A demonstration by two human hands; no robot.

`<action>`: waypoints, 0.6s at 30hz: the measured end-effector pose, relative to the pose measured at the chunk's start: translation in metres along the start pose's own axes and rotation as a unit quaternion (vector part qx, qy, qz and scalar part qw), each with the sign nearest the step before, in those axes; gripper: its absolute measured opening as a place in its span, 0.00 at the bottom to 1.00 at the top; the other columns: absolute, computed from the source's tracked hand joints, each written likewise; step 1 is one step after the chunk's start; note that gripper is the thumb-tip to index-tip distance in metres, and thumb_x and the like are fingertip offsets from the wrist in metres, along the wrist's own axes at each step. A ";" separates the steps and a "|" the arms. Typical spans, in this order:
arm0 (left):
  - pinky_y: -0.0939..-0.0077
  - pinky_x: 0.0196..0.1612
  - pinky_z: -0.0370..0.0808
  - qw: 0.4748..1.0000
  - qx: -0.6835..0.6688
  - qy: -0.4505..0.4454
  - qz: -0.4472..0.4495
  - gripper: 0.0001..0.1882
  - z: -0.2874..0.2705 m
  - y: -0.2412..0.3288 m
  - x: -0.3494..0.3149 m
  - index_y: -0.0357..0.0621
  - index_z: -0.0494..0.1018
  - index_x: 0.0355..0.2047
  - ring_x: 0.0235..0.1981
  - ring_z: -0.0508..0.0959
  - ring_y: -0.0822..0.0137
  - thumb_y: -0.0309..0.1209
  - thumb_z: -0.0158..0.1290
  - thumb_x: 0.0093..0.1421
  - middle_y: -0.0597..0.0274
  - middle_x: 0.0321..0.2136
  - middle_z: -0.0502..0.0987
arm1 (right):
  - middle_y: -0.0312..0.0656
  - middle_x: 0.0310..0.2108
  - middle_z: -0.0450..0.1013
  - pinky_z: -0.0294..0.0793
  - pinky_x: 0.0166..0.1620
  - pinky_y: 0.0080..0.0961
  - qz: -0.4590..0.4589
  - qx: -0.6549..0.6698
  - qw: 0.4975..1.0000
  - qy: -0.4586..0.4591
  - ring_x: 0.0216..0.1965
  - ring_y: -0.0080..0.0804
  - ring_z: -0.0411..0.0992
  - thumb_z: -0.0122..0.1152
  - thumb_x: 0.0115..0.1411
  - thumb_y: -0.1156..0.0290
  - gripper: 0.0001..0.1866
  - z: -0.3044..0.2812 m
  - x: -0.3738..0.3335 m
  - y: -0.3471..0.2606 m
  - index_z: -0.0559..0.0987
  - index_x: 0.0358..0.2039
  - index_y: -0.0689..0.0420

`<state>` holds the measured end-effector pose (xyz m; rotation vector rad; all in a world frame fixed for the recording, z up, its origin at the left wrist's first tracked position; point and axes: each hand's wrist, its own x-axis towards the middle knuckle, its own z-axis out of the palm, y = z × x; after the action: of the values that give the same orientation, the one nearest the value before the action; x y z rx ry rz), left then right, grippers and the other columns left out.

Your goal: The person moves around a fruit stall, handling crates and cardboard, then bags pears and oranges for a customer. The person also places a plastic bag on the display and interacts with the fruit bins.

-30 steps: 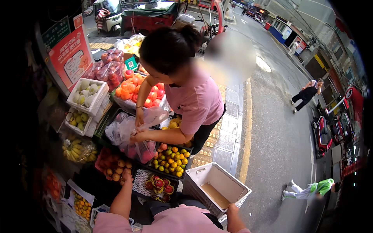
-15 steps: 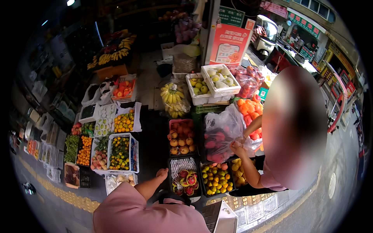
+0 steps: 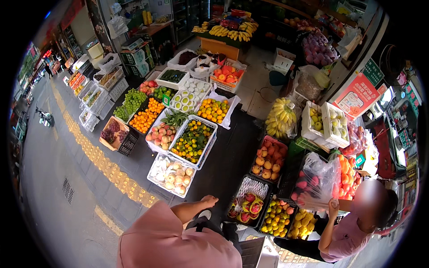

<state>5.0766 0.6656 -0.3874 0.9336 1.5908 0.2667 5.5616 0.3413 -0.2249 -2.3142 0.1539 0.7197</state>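
Note:
My left hand hangs low in front of me at the end of a bare forearm. Its fingers look curled together in a loose fist, with nothing visible in them. To its right is a black crate of dragon fruit, apart from the hand. On the other side, a white crate of pale round fruit in clear wrapping stands on the ground. My right hand is out of the picture.
At the right another person in a pink shirt holds a clear plastic bag over red fruit. A crate of yellow-green citrus borders the dragon fruit. Orange mandarins and bananas are farther off. A yellow tactile strip crosses the pavement.
The view has swung left, so the stall's crates sit farther right and more street shows. My left hand stays low beside the dragon fruit. The other person still handles the plastic bag.

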 end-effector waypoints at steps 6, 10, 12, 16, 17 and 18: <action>0.60 0.25 0.77 0.973 -0.071 0.158 -0.155 0.21 -0.121 -0.261 -0.073 0.37 0.76 0.34 0.21 0.81 0.61 0.47 0.51 0.64 0.50 0.24 0.81 | 0.43 0.18 0.66 0.68 0.20 0.37 0.017 -0.029 0.999 0.033 0.19 0.38 0.68 0.63 0.47 0.61 0.19 -0.060 -0.011 0.073 0.70 0.19 0.65; 0.66 0.24 0.74 0.958 -0.121 0.111 -0.235 0.23 -0.150 -0.299 -0.134 0.41 0.71 0.48 0.25 0.80 0.62 0.49 0.50 0.65 0.51 0.31 0.80 | 0.50 0.19 0.74 0.71 0.30 0.39 -0.158 -0.233 0.955 0.093 0.22 0.44 0.73 0.58 0.41 0.67 0.15 -0.048 -0.046 0.059 0.77 0.25 0.68; 0.69 0.25 0.73 0.960 -0.141 0.104 -0.220 0.24 -0.150 -0.293 -0.141 0.43 0.71 0.49 0.25 0.80 0.62 0.50 0.51 0.65 0.54 0.31 0.80 | 0.51 0.22 0.77 0.72 0.33 0.39 -0.184 -0.192 0.964 0.032 0.24 0.44 0.75 0.59 0.41 0.66 0.19 -0.042 -0.116 0.011 0.79 0.31 0.68; 0.70 0.32 0.74 0.987 -0.124 0.071 -0.071 0.29 -0.110 -0.248 -0.176 0.47 0.70 0.56 0.36 0.80 0.66 0.53 0.53 0.63 0.58 0.38 0.80 | 0.49 0.26 0.78 0.74 0.33 0.32 -0.276 -0.194 0.935 -0.109 0.26 0.37 0.76 0.59 0.40 0.71 0.24 -0.018 -0.182 -0.039 0.79 0.40 0.68; 0.72 0.36 0.74 0.989 -0.130 0.046 -0.046 0.31 -0.108 -0.214 -0.193 0.45 0.69 0.57 0.41 0.78 0.69 0.54 0.54 0.62 0.59 0.41 0.79 | 0.48 0.26 0.78 0.73 0.33 0.31 -0.298 -0.171 0.928 -0.146 0.27 0.35 0.75 0.57 0.39 0.73 0.25 -0.011 -0.192 -0.043 0.79 0.42 0.68; 0.72 0.36 0.74 0.984 -0.134 0.118 0.017 0.30 -0.104 -0.207 -0.202 0.43 0.72 0.53 0.39 0.78 0.70 0.53 0.55 0.62 0.60 0.39 0.80 | 0.47 0.27 0.78 0.73 0.34 0.29 -0.327 -0.159 0.910 -0.197 0.28 0.33 0.75 0.56 0.40 0.74 0.25 -0.006 -0.201 -0.046 0.78 0.42 0.69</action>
<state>4.8890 0.4254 -0.3457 0.7401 1.7028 0.6202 5.4091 0.3541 -0.0860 -2.2362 -0.9417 0.8708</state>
